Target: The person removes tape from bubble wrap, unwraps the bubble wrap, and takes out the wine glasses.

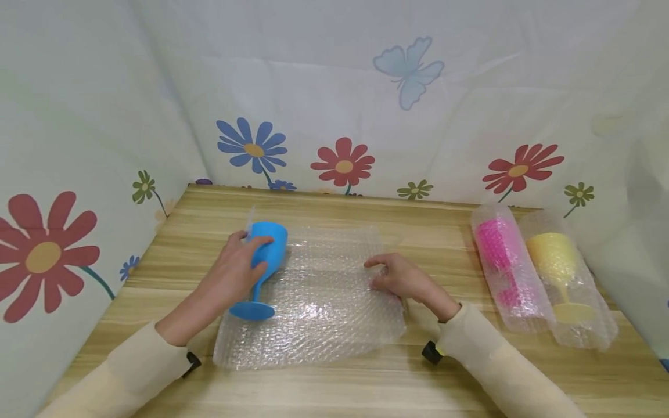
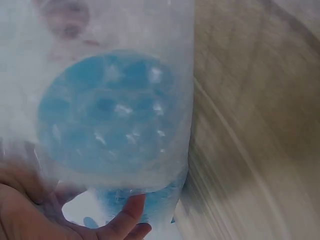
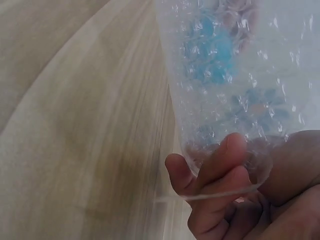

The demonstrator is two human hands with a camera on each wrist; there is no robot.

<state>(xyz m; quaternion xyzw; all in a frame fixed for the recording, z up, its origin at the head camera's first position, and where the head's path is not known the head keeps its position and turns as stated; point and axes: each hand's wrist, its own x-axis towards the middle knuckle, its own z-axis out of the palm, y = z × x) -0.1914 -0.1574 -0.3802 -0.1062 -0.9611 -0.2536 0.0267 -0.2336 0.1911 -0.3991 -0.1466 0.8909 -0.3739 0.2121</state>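
While the blue goblet lay over the left part of a bubble wrap sheet, its bowl pointed toward the far side of the table and its foot was nearer the person. The left hand gripped the bowl from the left, fingers bent around it and the thumb against its near side, with a turned-up edge of the wrap beside it. In the left wrist view, a round blue part of the goblet showed blurrily through the film. The right hand was at the sheet's right edge, its fingers partly curled and holding the wrap; in the right wrist view that edge crossed the fingers. Well to the right, two more goblets lay side by side in bubble wrap: a pink goblet and, just beyond it, a yellow goblet. Light sleeves covered both forearms, and a dark device showed under the right cuff. Around the wood-grained table hung a pale backdrop, printed with red, blue and green flowers and a light blue butterfly.
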